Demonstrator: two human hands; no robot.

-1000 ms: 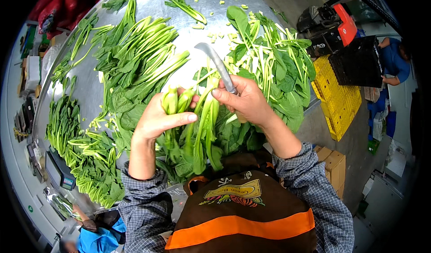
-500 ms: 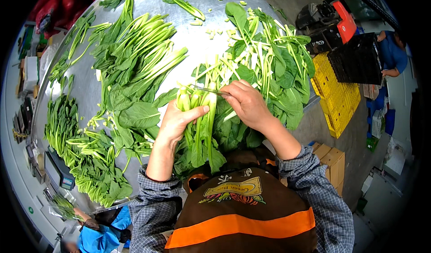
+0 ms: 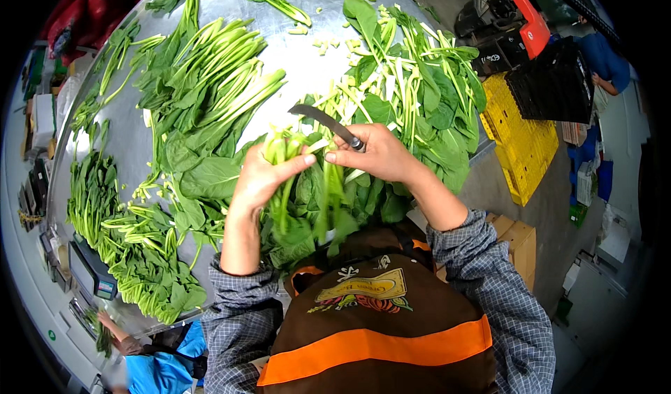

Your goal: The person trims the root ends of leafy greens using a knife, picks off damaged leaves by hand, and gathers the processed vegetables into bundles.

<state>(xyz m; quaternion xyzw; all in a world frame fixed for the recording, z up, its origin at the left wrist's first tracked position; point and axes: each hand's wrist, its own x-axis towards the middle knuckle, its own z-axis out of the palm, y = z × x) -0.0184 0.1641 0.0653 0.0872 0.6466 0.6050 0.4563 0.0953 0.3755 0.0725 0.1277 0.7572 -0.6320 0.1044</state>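
My left hand point(image 3: 262, 174) is closed round a bunch of leafy green vegetables point(image 3: 285, 205), pale cut stems up and leaves hanging toward my apron. In my right hand point(image 3: 374, 155) is a small knife point(image 3: 318, 116) with a dark curved blade, its tip pointing up and to the left above the stems. The right thumb and fingers also touch a stem beside the bunch; whether they pinch it is hard to make out. Loose greens point(image 3: 444, 107) are heaped just beyond the right hand. A pile of greens with aligned stems point(image 3: 217, 72) lies to the left.
The metal table point(image 3: 279, 44) carries small stem offcuts point(image 3: 325, 46) and more greens point(image 3: 150, 268) at its left edge, near a scale point(image 3: 94, 275). On the right are a yellow pallet point(image 3: 521, 149), black crates point(image 3: 552, 83) and a person in blue point(image 3: 604, 58). Another person point(image 3: 164, 366) is at lower left.
The knife has swung from lying across the stems to pointing up and left. My right hand has shifted slightly down-left, close to the left thumb. The hanging leaves are blurred by motion.
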